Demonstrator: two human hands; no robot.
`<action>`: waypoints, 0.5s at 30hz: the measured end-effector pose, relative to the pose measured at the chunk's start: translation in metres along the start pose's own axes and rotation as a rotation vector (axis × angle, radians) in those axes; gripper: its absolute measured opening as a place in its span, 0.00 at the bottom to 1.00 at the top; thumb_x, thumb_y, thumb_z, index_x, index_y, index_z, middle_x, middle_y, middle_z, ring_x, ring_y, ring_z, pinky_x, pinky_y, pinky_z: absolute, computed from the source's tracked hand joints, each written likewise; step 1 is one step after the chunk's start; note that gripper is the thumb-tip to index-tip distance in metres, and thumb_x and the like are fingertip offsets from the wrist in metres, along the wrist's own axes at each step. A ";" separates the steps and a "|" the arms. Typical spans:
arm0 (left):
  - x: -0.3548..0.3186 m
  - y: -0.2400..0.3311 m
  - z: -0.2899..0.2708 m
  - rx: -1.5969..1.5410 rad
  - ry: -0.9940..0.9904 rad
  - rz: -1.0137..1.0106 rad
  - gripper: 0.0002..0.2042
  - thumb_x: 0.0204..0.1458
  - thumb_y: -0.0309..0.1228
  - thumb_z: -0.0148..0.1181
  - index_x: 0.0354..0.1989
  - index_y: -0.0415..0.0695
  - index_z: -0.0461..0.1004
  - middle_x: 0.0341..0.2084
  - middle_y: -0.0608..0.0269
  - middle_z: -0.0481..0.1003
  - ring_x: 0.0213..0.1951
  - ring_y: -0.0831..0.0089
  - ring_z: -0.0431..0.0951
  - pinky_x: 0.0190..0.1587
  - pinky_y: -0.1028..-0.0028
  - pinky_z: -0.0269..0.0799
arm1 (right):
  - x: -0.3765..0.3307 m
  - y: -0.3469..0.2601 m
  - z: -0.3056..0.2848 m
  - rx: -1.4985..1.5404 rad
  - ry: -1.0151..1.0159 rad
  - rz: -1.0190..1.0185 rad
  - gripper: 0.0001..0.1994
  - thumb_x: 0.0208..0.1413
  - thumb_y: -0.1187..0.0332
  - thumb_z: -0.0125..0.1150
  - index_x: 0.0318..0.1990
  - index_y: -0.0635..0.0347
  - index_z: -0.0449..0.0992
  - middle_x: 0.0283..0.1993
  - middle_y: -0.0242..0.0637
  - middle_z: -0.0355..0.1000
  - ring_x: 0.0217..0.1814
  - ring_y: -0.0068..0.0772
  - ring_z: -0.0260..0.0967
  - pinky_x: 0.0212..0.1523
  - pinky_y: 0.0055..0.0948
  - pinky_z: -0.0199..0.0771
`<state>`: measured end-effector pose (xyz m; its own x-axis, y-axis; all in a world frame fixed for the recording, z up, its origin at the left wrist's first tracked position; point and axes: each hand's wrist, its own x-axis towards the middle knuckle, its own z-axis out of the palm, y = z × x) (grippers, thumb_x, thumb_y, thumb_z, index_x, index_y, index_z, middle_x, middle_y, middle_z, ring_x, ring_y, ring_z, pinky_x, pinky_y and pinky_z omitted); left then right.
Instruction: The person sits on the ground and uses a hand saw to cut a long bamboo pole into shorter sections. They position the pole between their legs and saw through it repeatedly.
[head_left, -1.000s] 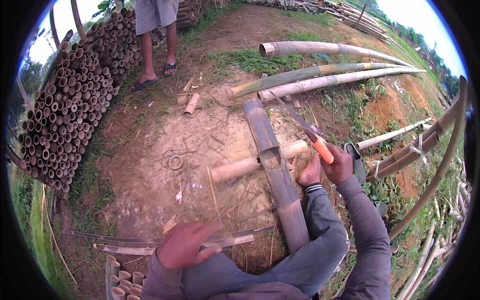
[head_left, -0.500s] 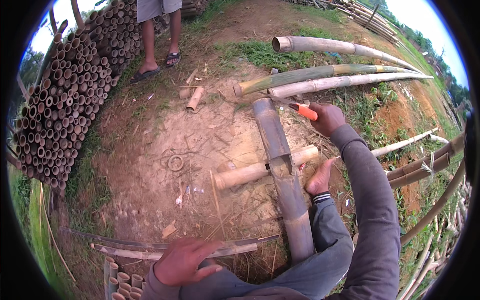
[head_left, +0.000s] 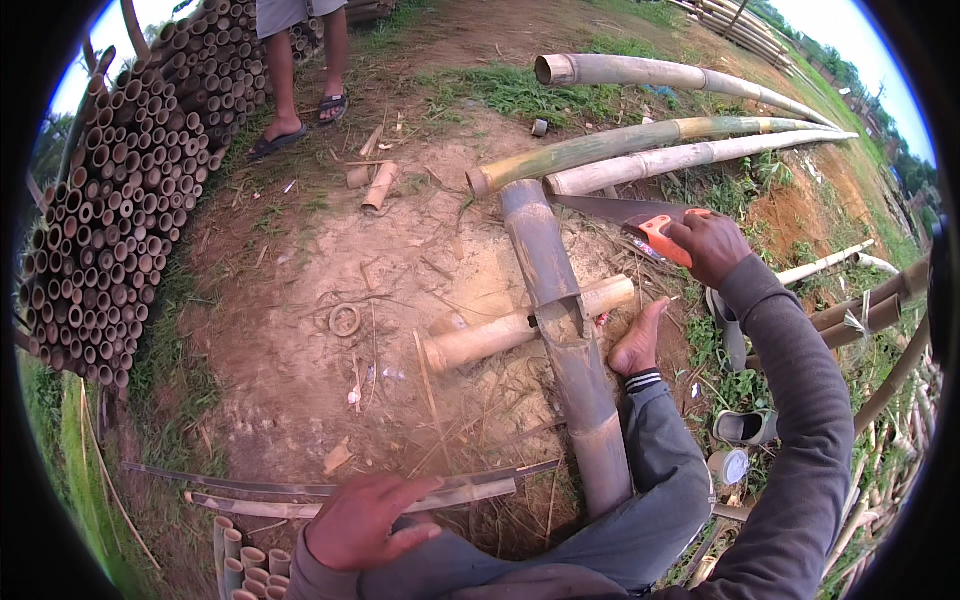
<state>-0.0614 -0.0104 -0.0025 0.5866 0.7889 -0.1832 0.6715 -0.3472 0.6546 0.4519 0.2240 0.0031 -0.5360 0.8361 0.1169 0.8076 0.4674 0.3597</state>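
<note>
My right hand (head_left: 715,248) grips the orange handle of a handsaw (head_left: 620,208) at the right of the dirt patch. Its blade points left, with the tip close to the far end of a thick dark bamboo pole (head_left: 590,425); whether they touch I cannot tell. The pole runs from my leg away from me, with a notch cut in its middle. A paler bamboo piece (head_left: 480,340) lies crosswise at the notch. Over my lap my left hand (head_left: 370,520) holds nothing, fingers apart, near a long thin blade (head_left: 240,484) and a bamboo strip (head_left: 270,507) on the ground.
Stacked bamboo poles (head_left: 120,210) rise at the left, with a person's sandalled feet (head_left: 280,138) nearby. Three long bamboo poles (head_left: 640,72) lie at the far right. Beside my right arm are a shoe (head_left: 745,428) and a tin (head_left: 728,466). Cut offcuts (head_left: 381,186) and a bamboo ring (head_left: 345,320) lie on the dirt.
My right hand has moved right and a little nearer, drawing the handsaw with it, so more of its blade shows. My left hand stays nearly still. The view has shifted slightly.
</note>
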 end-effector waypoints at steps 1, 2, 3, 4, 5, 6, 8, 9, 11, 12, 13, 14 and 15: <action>0.000 0.001 0.000 -0.002 0.013 0.015 0.26 0.55 0.44 0.70 0.61 0.48 0.75 0.37 0.53 0.80 0.41 0.51 0.82 0.44 0.58 0.78 | -0.018 0.000 -0.008 0.001 0.017 -0.016 0.13 0.53 0.71 0.63 0.46 0.49 0.76 0.38 0.38 0.76 0.40 0.47 0.79 0.44 0.47 0.76; 0.000 0.003 0.001 -0.008 0.018 0.024 0.26 0.55 0.44 0.70 0.61 0.48 0.75 0.38 0.53 0.80 0.41 0.51 0.82 0.45 0.58 0.78 | -0.038 -0.001 -0.017 0.005 0.029 -0.024 0.12 0.53 0.71 0.62 0.46 0.49 0.76 0.38 0.38 0.76 0.40 0.46 0.79 0.46 0.47 0.76; 0.000 0.004 0.001 -0.011 0.024 0.034 0.26 0.55 0.44 0.70 0.61 0.48 0.75 0.38 0.52 0.80 0.41 0.50 0.82 0.45 0.58 0.78 | -0.055 -0.004 -0.023 0.008 0.069 -0.040 0.12 0.53 0.71 0.62 0.46 0.50 0.76 0.39 0.37 0.77 0.41 0.46 0.79 0.47 0.47 0.76; 0.001 0.007 0.002 -0.014 0.026 0.036 0.26 0.55 0.44 0.70 0.61 0.48 0.75 0.39 0.52 0.81 0.42 0.50 0.82 0.46 0.58 0.78 | -0.069 -0.008 -0.027 0.022 0.069 -0.050 0.11 0.53 0.71 0.62 0.45 0.50 0.76 0.39 0.37 0.77 0.42 0.46 0.79 0.48 0.46 0.76; 0.001 0.009 0.003 -0.016 0.025 0.038 0.26 0.55 0.44 0.71 0.61 0.47 0.75 0.40 0.52 0.81 0.42 0.50 0.82 0.46 0.57 0.78 | -0.084 -0.012 -0.030 0.040 0.093 -0.067 0.11 0.53 0.71 0.62 0.45 0.50 0.76 0.40 0.37 0.77 0.42 0.45 0.79 0.49 0.46 0.76; 0.001 0.011 0.003 -0.008 0.026 0.048 0.26 0.55 0.44 0.71 0.61 0.47 0.75 0.40 0.52 0.81 0.43 0.50 0.82 0.47 0.57 0.78 | -0.096 -0.018 -0.032 0.052 0.123 -0.083 0.11 0.54 0.71 0.62 0.45 0.51 0.76 0.40 0.37 0.77 0.42 0.45 0.79 0.50 0.45 0.76; 0.001 0.012 0.004 0.018 -0.007 0.035 0.27 0.53 0.43 0.72 0.60 0.46 0.76 0.43 0.54 0.82 0.45 0.53 0.83 0.49 0.59 0.78 | -0.112 -0.033 -0.032 0.082 0.111 -0.031 0.10 0.54 0.71 0.60 0.44 0.52 0.76 0.41 0.36 0.77 0.43 0.44 0.79 0.52 0.43 0.76; 0.000 0.013 0.005 0.034 -0.023 0.026 0.28 0.53 0.43 0.73 0.60 0.46 0.76 0.44 0.56 0.83 0.46 0.54 0.84 0.49 0.60 0.78 | -0.116 -0.040 -0.032 0.090 0.108 -0.022 0.10 0.54 0.71 0.60 0.44 0.52 0.76 0.41 0.36 0.77 0.43 0.44 0.79 0.52 0.43 0.76; -0.002 0.012 0.005 0.008 0.005 0.027 0.27 0.54 0.43 0.72 0.61 0.47 0.75 0.45 0.53 0.82 0.45 0.53 0.83 0.48 0.59 0.78 | -0.127 -0.055 -0.034 0.072 0.099 0.004 0.10 0.53 0.70 0.61 0.44 0.53 0.76 0.41 0.36 0.77 0.43 0.43 0.79 0.51 0.43 0.76; -0.004 0.011 0.005 -0.006 0.016 0.025 0.27 0.54 0.43 0.71 0.61 0.47 0.75 0.46 0.52 0.82 0.45 0.52 0.83 0.48 0.58 0.78 | -0.135 -0.063 -0.039 0.085 0.105 0.067 0.11 0.51 0.70 0.63 0.43 0.54 0.76 0.41 0.37 0.77 0.43 0.44 0.79 0.50 0.43 0.76; -0.006 0.009 0.004 -0.012 0.022 0.005 0.27 0.54 0.43 0.71 0.61 0.47 0.75 0.47 0.52 0.82 0.45 0.52 0.83 0.48 0.58 0.78 | -0.148 -0.070 -0.047 0.089 0.099 0.132 0.11 0.49 0.70 0.65 0.42 0.54 0.77 0.40 0.39 0.77 0.43 0.45 0.79 0.49 0.44 0.77; -0.008 0.008 0.003 -0.023 0.025 -0.012 0.27 0.54 0.42 0.72 0.62 0.47 0.75 0.47 0.52 0.82 0.45 0.52 0.83 0.48 0.58 0.78 | -0.164 -0.077 -0.057 0.092 0.086 0.198 0.11 0.48 0.71 0.67 0.41 0.55 0.77 0.40 0.41 0.78 0.43 0.47 0.79 0.48 0.45 0.78; -0.008 0.007 0.002 -0.040 0.025 -0.026 0.28 0.54 0.42 0.72 0.62 0.47 0.75 0.48 0.52 0.82 0.45 0.52 0.83 0.48 0.59 0.78 | -0.182 -0.081 -0.068 0.109 0.134 0.266 0.12 0.47 0.72 0.67 0.42 0.56 0.78 0.40 0.41 0.78 0.43 0.47 0.79 0.47 0.44 0.78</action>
<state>-0.0606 -0.0206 0.0017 0.5572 0.8101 -0.1823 0.6672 -0.3061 0.6791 0.4672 0.0143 0.0152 -0.3243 0.8914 0.3166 0.9415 0.2716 0.1997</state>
